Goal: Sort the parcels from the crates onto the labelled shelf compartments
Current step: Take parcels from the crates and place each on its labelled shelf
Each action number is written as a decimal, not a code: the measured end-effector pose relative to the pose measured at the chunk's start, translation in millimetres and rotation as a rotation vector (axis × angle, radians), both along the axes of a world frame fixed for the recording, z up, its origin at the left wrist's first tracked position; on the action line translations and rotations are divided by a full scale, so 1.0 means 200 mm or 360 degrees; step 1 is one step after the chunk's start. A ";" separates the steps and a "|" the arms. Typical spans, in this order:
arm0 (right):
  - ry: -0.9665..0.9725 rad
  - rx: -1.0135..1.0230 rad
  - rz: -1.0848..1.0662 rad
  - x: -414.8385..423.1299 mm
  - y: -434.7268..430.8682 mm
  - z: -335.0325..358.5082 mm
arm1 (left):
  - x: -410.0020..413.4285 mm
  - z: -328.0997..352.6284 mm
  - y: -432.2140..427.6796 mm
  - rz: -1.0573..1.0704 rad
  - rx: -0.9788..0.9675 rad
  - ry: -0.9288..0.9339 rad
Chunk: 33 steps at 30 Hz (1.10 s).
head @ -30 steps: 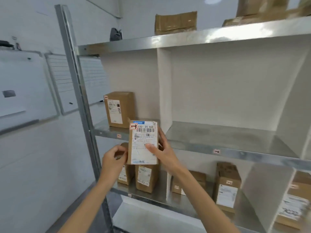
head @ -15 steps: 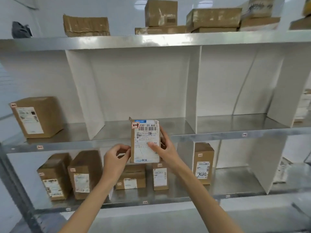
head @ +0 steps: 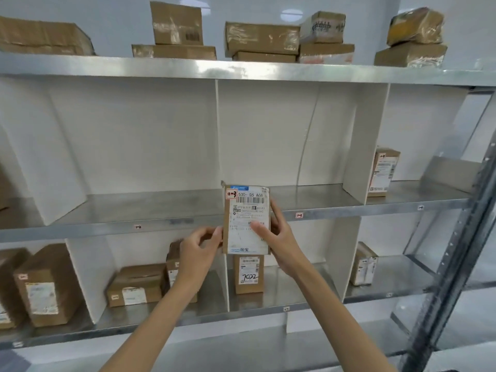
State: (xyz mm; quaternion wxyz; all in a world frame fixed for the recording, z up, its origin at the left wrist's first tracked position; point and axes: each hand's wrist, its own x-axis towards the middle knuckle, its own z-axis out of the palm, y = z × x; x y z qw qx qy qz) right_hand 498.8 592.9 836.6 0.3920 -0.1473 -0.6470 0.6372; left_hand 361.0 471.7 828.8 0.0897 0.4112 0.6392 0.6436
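Note:
I hold a small brown parcel (head: 245,216) upright in front of the metal shelf (head: 166,222). Its white shipping label faces me, with a small red-marked sticker at its top left corner. My left hand (head: 200,247) pinches the parcel's left edge. My right hand (head: 279,238) grips its right side, thumb across the label. The parcel hangs before the middle shelf's front lip, near the white divider (head: 217,135) between two compartments. Small tags (head: 299,215) mark the compartments along the lip.
White dividers split the shelves. One parcel (head: 382,171) stands in the right middle compartment. The lower shelf holds several boxes (head: 248,273). More taped boxes (head: 261,38) are stacked on the top shelf. A grey steel upright (head: 467,237) bounds the right side.
My view has swung to the right along the shelf, from its left end to the middle and right compartments. Both hands keep the same hold on the parcel.

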 end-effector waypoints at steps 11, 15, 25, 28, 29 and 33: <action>0.0083 -0.0083 -0.0200 0.26 0.40 0.08 | 0.24 0.14 0.44 -0.0156 0.0081 0.0172; 0.0098 0.0078 -0.0286 0.22 0.57 0.11 | 0.21 0.15 0.61 -0.0163 0.0096 0.0179; -0.0190 0.0402 -0.0501 -0.10 0.96 0.09 | -0.01 0.14 1.01 0.0038 0.0013 0.0253; -0.0213 0.0434 -0.0490 -0.17 1.03 0.06 | -0.04 0.13 1.06 0.0097 -0.0063 0.0251; -0.0253 0.0471 -0.0494 -0.19 1.04 0.06 | -0.05 0.12 1.07 0.0120 -0.0098 0.0238; -0.0381 0.0525 -0.0479 -0.23 1.08 0.03 | -0.06 0.09 1.08 0.0179 -0.0226 0.0238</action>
